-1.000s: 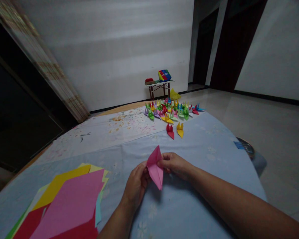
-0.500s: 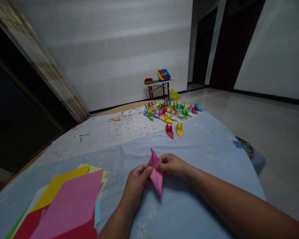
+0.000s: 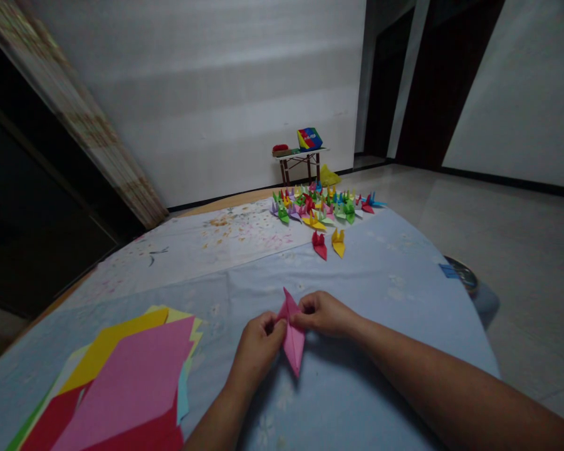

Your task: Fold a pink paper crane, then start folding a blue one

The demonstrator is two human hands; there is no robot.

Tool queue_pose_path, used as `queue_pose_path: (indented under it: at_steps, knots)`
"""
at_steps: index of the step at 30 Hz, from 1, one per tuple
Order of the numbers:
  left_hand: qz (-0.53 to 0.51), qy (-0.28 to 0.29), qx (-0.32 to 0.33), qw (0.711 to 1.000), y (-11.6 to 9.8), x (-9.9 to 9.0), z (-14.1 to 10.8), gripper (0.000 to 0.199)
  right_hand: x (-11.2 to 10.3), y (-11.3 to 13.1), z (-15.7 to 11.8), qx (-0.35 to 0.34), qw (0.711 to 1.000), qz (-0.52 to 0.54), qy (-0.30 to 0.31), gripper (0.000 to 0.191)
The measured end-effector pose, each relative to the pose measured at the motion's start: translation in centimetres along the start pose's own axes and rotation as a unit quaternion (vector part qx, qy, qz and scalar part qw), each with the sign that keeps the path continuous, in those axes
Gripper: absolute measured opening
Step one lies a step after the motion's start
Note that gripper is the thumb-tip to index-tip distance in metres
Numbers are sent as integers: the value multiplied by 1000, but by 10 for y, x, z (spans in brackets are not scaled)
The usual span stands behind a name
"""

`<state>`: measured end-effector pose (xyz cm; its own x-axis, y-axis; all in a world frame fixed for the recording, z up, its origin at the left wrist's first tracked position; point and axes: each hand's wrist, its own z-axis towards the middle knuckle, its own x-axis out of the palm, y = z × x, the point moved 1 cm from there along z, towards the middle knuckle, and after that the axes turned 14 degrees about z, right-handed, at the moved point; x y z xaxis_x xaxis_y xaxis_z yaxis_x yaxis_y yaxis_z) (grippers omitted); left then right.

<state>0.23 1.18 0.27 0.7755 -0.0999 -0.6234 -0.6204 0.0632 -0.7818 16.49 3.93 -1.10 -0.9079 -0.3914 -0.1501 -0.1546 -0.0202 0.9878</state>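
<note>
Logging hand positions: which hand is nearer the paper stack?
Left. The left hand is right of the paper stack, holding the folded pink paper; the right hand is farther right, gripping that paper's other side.

A light-blue floral tablecloth covers the large table, with a white flowered cloth over its far part. Beyond the table, a small dark-legged stand carries a multicoloured box and a red item too small to identify. A yellow plastic bag lies past the table's far edge. Left of the table hangs a patterned curtain; right of it spreads a pale tiled floor. A white wall rises behind the table.
</note>
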Motion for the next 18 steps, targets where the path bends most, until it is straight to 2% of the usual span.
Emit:
queue_pose_path:
  at_steps: [3,8,13,18]
  knots:
    - [109,-25,31,993,2,3,-5,18,-1,1,-1,-22,993,-118,-2,28]
    - [265,-100,57,957,1,7,-13,16,1,8,-4,-70,955,-284,-44,27]
    - [321,-118,86,936,2,8,-13,7,5,9,-5,-42,937,-343,-60,27]
    - [325,-107,151,927,2,10,-12,15,3,5,-1,-37,934,-348,-79,30]
